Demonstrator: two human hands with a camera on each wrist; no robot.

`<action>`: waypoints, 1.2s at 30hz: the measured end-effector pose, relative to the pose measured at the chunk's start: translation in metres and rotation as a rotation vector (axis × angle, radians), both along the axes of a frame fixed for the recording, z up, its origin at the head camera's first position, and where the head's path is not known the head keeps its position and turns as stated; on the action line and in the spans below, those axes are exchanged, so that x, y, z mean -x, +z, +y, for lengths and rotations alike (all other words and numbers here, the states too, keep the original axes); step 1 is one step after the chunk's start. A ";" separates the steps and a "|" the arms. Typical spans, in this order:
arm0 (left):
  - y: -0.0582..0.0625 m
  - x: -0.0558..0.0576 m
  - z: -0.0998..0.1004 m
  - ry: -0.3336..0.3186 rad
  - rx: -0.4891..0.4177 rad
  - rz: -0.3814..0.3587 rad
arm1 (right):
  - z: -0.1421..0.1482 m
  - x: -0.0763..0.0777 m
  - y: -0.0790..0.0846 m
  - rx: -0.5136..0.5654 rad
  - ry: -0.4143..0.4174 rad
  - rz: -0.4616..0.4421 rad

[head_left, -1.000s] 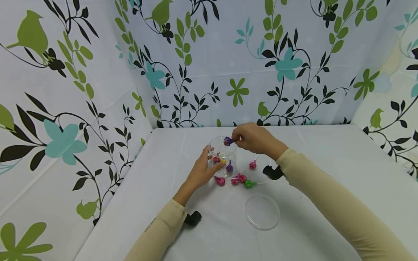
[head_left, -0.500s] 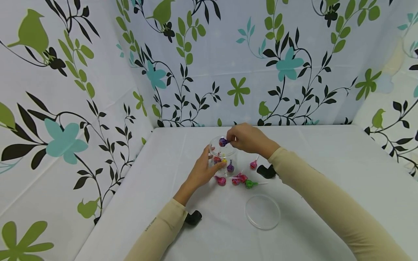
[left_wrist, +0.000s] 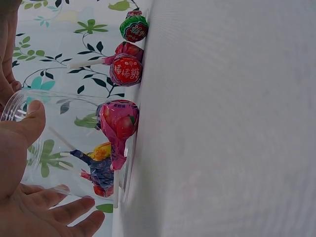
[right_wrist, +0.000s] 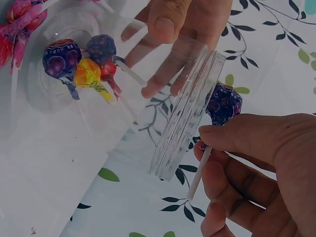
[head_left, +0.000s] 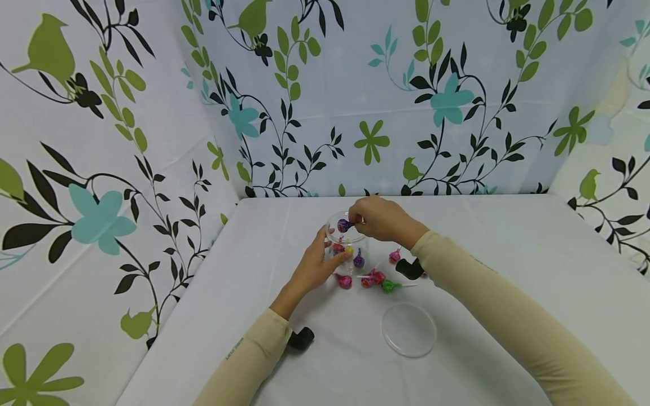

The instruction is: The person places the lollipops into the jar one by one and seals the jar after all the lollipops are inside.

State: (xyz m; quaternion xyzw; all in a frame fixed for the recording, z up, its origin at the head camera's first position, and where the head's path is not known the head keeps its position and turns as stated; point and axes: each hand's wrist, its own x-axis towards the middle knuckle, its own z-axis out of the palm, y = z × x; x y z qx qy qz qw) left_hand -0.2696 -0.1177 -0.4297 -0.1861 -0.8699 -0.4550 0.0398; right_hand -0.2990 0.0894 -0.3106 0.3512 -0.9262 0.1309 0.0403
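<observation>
My left hand [head_left: 311, 266] grips a clear jar [left_wrist: 64, 143], thumb on one side and fingers on the other. Several wrapped lollipops lie at the jar's bottom, including a purple one [right_wrist: 62, 60] and a yellow one [right_wrist: 88, 74]. With thumb and fingers, my right hand [head_left: 383, 219] pinches another purple-wrapped lollipop [right_wrist: 223, 104] where its head meets the white stick. That lollipop's head is at the jar's mouth [right_wrist: 185, 118]; in the head view it shows over the opening. Part of the left fingers is hidden behind the jar.
Beside the jar lie a pink lollipop [head_left: 344, 281], a red-pink pair [head_left: 373, 277], a green one [head_left: 390, 286] and another pink one [head_left: 394, 256]. A round clear lid [head_left: 408, 330] lies nearer on the white tabletop [head_left: 487, 237]. Patterned cloth [head_left: 325, 113] hangs behind.
My right hand has moved left and slightly down, bringing the purple lollipop from the jar's right rim to over its mouth. My left hand and the jar stay in place.
</observation>
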 end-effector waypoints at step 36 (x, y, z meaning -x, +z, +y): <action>0.001 0.003 -0.006 0.004 -0.001 0.022 | 0.053 -0.027 -0.057 0.131 0.024 -0.071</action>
